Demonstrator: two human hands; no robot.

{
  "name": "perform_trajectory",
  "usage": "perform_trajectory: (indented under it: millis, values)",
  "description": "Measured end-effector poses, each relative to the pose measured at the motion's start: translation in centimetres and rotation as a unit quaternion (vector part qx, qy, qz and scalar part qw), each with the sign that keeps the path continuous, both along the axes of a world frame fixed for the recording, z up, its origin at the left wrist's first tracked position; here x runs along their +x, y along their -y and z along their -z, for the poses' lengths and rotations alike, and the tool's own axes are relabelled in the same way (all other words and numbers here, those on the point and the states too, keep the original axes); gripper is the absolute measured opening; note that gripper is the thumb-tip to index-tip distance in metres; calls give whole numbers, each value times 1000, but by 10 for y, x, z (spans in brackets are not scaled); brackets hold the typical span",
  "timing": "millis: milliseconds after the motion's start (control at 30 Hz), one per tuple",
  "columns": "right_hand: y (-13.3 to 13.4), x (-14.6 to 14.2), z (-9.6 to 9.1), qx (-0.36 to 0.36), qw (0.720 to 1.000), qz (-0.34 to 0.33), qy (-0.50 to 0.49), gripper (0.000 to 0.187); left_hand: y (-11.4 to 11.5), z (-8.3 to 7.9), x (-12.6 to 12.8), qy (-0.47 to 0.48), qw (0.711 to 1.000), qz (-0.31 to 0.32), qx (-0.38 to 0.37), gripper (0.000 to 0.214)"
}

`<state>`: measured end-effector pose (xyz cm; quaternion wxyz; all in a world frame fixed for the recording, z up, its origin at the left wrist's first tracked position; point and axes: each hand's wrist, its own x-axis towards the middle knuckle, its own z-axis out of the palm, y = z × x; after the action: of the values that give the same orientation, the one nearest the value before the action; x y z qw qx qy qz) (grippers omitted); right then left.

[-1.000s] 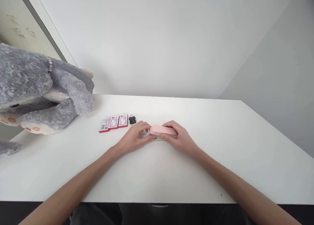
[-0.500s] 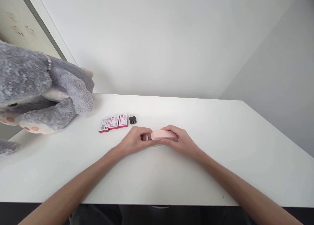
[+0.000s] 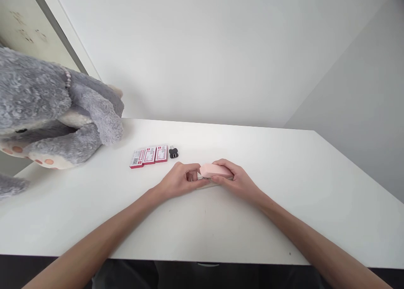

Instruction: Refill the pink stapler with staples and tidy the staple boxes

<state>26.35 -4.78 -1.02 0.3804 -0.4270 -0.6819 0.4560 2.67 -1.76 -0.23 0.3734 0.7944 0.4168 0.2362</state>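
Observation:
A pink stapler (image 3: 214,170) with a pale base lies between my hands over the white table. My right hand (image 3: 235,177) wraps round its pink top at the right, thumb along the near side. At the stapler's left end, my left hand (image 3: 183,178) is closed with thumb and fingers on the base. A bit of metal shows in the gap between top and base; what the left fingertips touch inside is hidden. Beyond my left hand lie small red and white boxes (image 3: 149,155) in a row, with a black staple remover (image 3: 173,152) beside them.
On the table's left sits a large grey plush toy (image 3: 88,125) with a beaded string. The white table (image 3: 252,230) ends at a wall (image 3: 205,57) behind. Its front edge runs close to my body.
The view has shifted slightly. The stapler's pink top has moved a little right, away from my left fingers, and metal now shows beneath it. Both hands keep their hold.

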Motion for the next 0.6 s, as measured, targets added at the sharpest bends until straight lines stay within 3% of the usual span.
perform_trajectory:
  millis: [600]
  values:
    - [-1,3,-1,-7,1000,-22,-21,32,1,-1,0,-3,1000,12,-7,35]
